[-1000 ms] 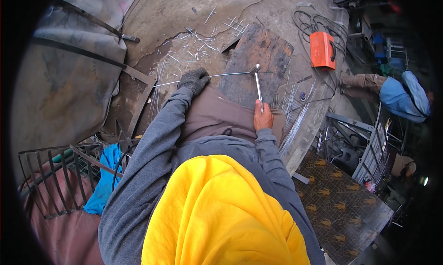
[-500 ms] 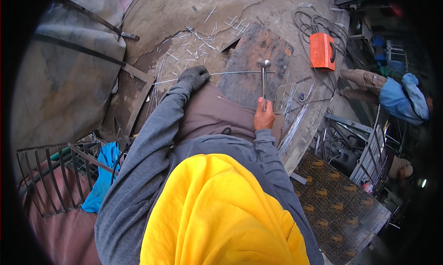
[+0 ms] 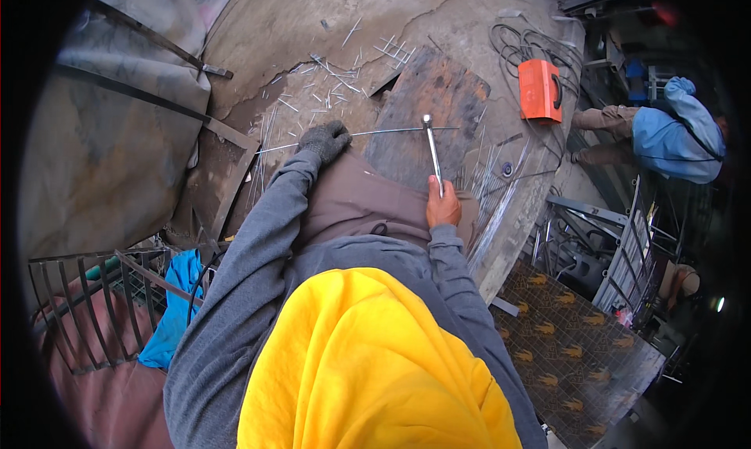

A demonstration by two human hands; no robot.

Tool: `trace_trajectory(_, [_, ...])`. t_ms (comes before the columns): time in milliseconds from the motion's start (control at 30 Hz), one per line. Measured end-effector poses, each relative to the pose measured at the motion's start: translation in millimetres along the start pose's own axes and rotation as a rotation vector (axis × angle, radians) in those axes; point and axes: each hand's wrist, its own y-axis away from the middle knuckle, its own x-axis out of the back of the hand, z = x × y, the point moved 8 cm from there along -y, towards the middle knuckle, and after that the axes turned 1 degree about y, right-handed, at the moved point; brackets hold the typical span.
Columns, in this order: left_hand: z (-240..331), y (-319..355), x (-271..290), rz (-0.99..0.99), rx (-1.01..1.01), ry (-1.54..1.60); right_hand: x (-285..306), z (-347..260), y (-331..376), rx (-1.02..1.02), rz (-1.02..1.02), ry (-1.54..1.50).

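My left hand, in a dark grey glove, is closed around a thin metal rod. The rod runs rightward from the glove across a dark, rust-stained board on the ground. My bare right hand grips the lower handle of a metal hammer. Its head is over the rod near the rod's right end; I cannot tell whether they touch. My brown-trousered legs lie just below the board.
Short cut rods are scattered beyond my left hand. Longer thin rods lie right of the board. An orange box-shaped machine stands beside coiled cables. A person in blue bends at far right. A barred metal frame is at left.
The hammer head has swung down and a little left, to the rod. My left hand keeps its grip on the rod. The person at right has shifted an arm.
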Motion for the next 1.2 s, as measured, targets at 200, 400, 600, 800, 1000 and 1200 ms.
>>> trace_trajectory(200, [0,11,2,0.139,-0.057,-0.045,10,23,19,-0.027,0.106,-0.180])
trace_trajectory(400, [7,16,2,0.107,0.004,0.009,20,43,12,-0.103,0.191,-0.232])
trace_trajectory(600, [-13,15,-3,0.086,0.068,0.107,71,-7,-8,0.025,0.288,-0.292])
trace_trajectory(800, [1,9,-3,0.102,0.016,0.066,48,15,-25,0.047,0.307,-0.249])
trace_trajectory(1000, [-16,8,-8,0.081,0.036,0.121,31,13,-37,-0.035,0.201,-0.119])
trace_trajectory(1200, [-6,10,-4,0.099,0.019,0.110,30,26,-33,-0.068,0.210,-0.148])
